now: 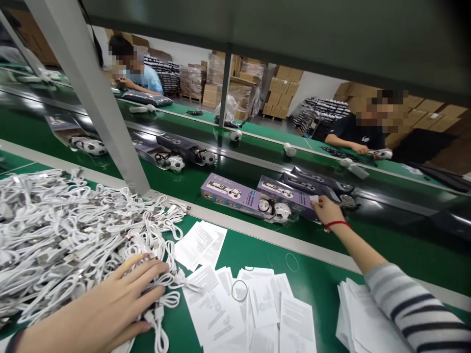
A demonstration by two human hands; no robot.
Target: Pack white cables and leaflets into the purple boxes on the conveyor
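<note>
My left hand (125, 289) lies palm down with spread fingers on the right edge of a large pile of white USB cables (73, 240), each coiled into a bundle. Across the bench, my right hand (327, 211), with a red cord at the wrist, pinches a small white paper leaflet (314, 199) at the end of a purple box (283, 190). Most of that leaflet is hidden by the fingers and the box. Beside it is another purple box (228, 192), with a soccer-ball-patterned item (283, 212) in clear plastic at its end.
Printed leaflets (224, 309) are spread over the green bench, with a loose rubber band (292, 262) near them. A stack of folded papers (362, 314) sits under my right forearm. A metal post (99, 98) rises at left. Two people work beyond the conveyor (176, 189).
</note>
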